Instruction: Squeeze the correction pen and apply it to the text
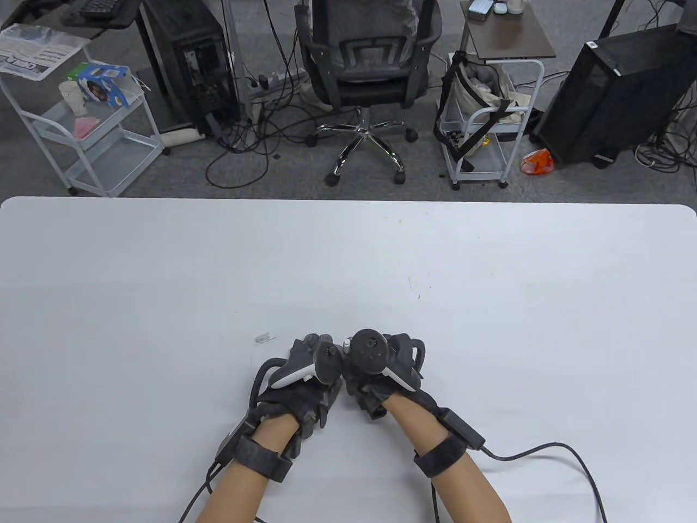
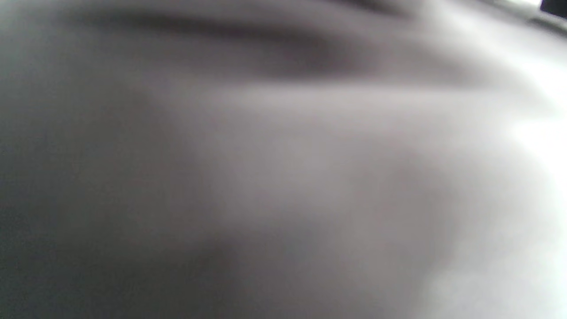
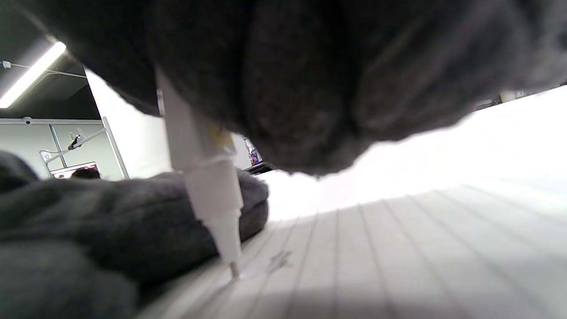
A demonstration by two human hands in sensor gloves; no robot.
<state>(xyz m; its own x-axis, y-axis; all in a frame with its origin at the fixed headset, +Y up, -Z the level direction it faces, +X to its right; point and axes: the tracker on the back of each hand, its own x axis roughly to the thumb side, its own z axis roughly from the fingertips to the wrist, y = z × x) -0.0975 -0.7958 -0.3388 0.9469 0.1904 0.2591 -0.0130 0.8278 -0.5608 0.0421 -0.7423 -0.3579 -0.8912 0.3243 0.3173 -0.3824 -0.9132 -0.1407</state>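
A gloved right hand [image 3: 310, 84] grips a white correction pen [image 3: 208, 186], tip on lined paper [image 3: 376, 248] beside a faint mark, as the left hand [image 1: 302, 376], finger state unclear, rests alongside; a gentle, steady squeeze looks advisable.

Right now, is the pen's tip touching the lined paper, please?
Yes, the pen stands nearly upright with its tip resting on the lined paper.
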